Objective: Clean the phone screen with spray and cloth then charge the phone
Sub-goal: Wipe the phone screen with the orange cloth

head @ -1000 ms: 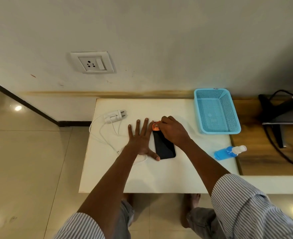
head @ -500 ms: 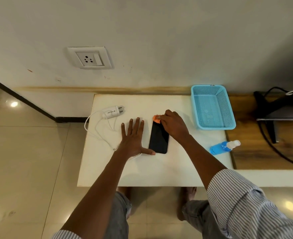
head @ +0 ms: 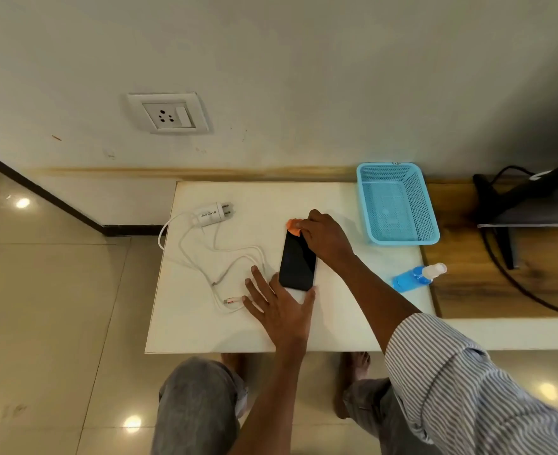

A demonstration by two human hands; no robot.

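I see the phone [head: 298, 261] lying lengthwise away from me; my right hand [head: 325, 238] pinches the orange cloth [head: 293, 225] at its far end, my left hand [head: 279, 305] braces flat-fingered at its near end.

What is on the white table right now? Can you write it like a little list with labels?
phone: black flat phone lying face up mid-table
cloth: small orange cloth at the phone's far end
right hand: right hand grips the cloth on the phone
left hand: left hand flat, fingers spread, at the phone's near end
charger: white plug charger with white cable, unplugged, left of the phone
spray: blue spray bottle with white nozzle lying at the right edge
basket: light blue plastic basket, far right
socket: white wall socket above the table
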